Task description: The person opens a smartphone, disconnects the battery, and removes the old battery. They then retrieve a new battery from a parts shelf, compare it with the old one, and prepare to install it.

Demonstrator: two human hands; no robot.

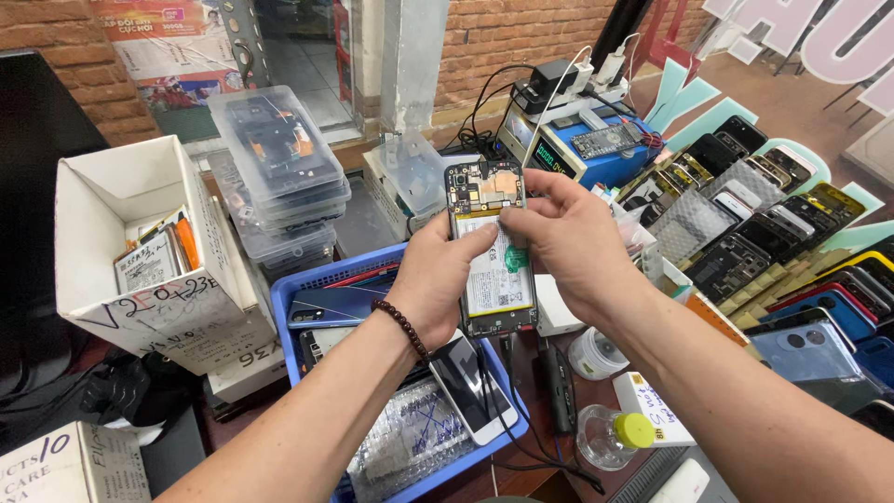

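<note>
The fingers (510, 226) of the right hand (568, 237) pinch together on the upper part of the white battery, just above a green tab, inside an opened phone (492, 250) whose back cover is off, so its circuit board and battery face the camera. The left hand (436, 279) clamps the phone from its left edge, thumb across the front and the other fingers behind, holding it upright and steady in the air above the blue basket (298, 289), probably so the right hand can work on it. The left wrist wears a dark bead bracelet (402, 328), and both forearms rise from the lower edge toward the middle. Below lie a white phone (470, 387) and a bottle with a yellow cap (610, 436); rows of phone backs (773, 242) cover the counter (549, 373) at right, clear stacked trays (275, 168) and a white cardboard box (140, 251) at left
</note>
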